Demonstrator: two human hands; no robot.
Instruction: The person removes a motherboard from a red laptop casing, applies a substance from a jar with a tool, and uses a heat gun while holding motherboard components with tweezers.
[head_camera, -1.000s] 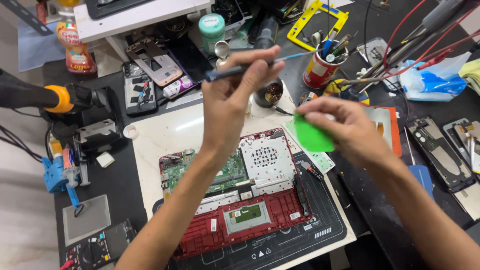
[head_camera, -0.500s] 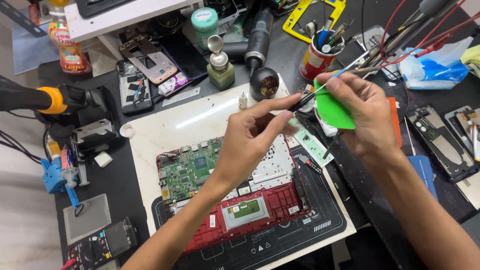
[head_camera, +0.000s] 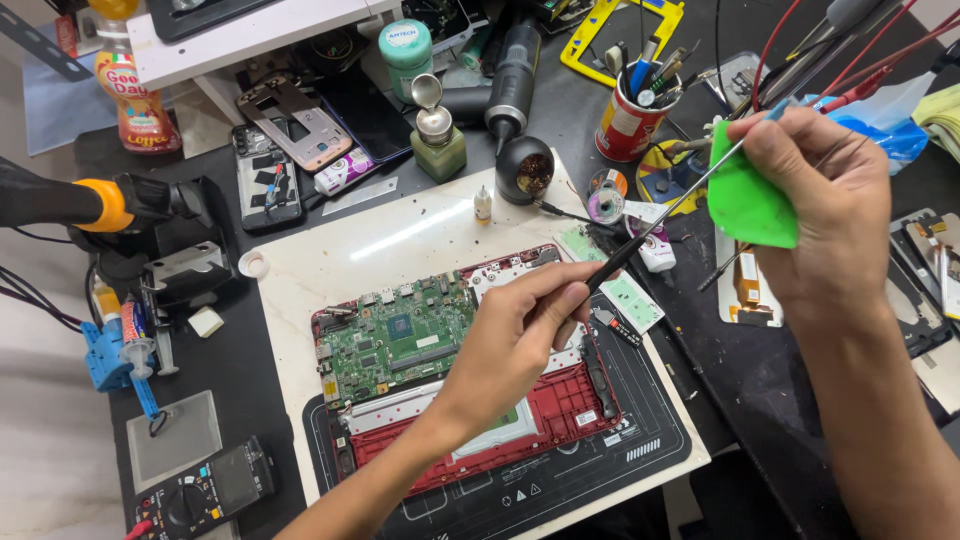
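An opened laptop with a red chassis (head_camera: 560, 410) and a bare green motherboard (head_camera: 395, 340) lies on a black work mat (head_camera: 600, 470). My left hand (head_camera: 510, 340) hovers over the laptop's right half and pinches the black lower end of a long thin tool (head_camera: 680, 205). The tool's metal shaft slants up to the right into my right hand (head_camera: 830, 200). That hand is raised above the bench's right side and also holds a green triangular plastic pick (head_camera: 745, 200). Part of the board is hidden under my left hand.
A white slab (head_camera: 330, 260) lies under the mat. A hot-air tool with an orange ring (head_camera: 100, 200) and a multimeter (head_camera: 205, 490) are at the left. A green bottle (head_camera: 440, 145), a tin of tools (head_camera: 625, 120), phone parts and red leads (head_camera: 850, 60) crowd the back and right.
My left hand came down from the raised position to just over the laptop. My right hand with the green pick drew away up and to the right.
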